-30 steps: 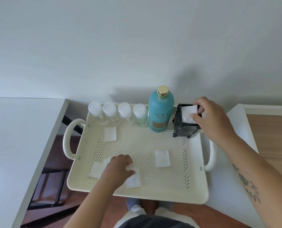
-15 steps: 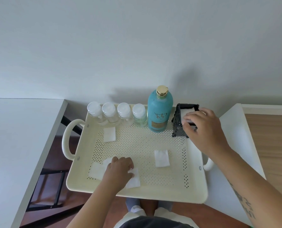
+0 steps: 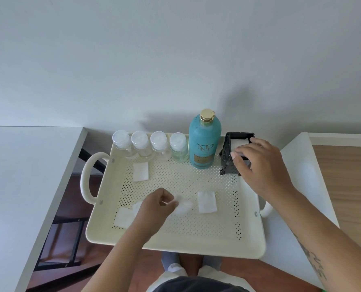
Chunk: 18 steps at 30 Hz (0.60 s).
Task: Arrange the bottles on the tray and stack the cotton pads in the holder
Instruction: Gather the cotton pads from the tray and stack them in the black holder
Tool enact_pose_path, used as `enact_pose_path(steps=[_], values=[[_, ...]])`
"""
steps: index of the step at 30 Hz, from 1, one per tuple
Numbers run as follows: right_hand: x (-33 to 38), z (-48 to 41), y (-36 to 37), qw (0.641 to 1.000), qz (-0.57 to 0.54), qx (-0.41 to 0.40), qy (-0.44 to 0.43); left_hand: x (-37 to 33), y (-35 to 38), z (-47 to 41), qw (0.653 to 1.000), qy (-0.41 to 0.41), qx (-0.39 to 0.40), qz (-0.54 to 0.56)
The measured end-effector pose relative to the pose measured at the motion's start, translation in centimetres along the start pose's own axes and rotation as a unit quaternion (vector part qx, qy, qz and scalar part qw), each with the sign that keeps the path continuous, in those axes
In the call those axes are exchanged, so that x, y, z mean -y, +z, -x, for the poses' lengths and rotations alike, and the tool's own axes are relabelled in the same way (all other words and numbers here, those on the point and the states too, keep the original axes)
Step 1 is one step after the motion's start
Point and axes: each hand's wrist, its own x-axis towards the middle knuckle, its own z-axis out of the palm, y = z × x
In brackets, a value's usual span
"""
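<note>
While the tray point(image 3: 175, 245) sits bridged across a gap between a white table point(image 3: 23, 175) on the left and a white shelf point(image 3: 297, 165) on the right, its footing looks like the first hazard: a hard push on either handle could, I judge, slide it off one support. Along the far rim, four small clear bottles point(image 3: 149, 147) stand upright in a close row, with a tall teal bottle point(image 3: 204, 142) just beside them, so the bottle part looks done. Loose cotton pads lie on the perforated floor: one square pad point(image 3: 141, 171) near the small bottles, one point(image 3: 123, 218) at the near left partly hidden by the wrist, and one point(image 3: 207, 202) toward the middle. The left hand point(image 3: 157, 207) is curled, thumb and fingertips pinched on a crumpled pad point(image 3: 183, 206) just off the floor; a soft pad gripped this way could fold, or drag its neighbour along. Further right, the black holder point(image 3: 235, 153) stands just beside the teal bottle, white pad stock showing at its top. The right hand point(image 3: 257, 163) reaches over it with fingers loosely bent, fingertips pressing at its opening; whether it pinches a pad I cannot tell. Pressing off-centre could tip the light holder against the teal bottle and topple it into the row.
</note>
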Motion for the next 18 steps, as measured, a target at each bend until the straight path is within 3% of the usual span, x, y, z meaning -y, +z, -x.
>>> enact_pose_path(steps=[6, 13, 15, 18], values=[[0.0, 0.6, 0.5, 0.998, 0.031, 0.056, 0.01, -3.4, 0.0, -0.2, 0.964, -0.021, 0.031, 0.264], [1.9, 1.9, -1.2, 0.995, -0.081, -0.048, 0.039, -8.2, 0.8, -0.4, 0.886, -0.021, 0.112, 0.449], [2.9, 2.6, -1.7, 0.974, -0.207, -0.027, 0.093, -9.3, 1.5, -0.3, 0.879, -0.022, 0.124, 0.46], [4.2, 3.1, -2.3, 0.883, -0.424, 0.045, 0.196, -10.3, 2.5, -0.2, 0.87, -0.028, 0.142, 0.471]])
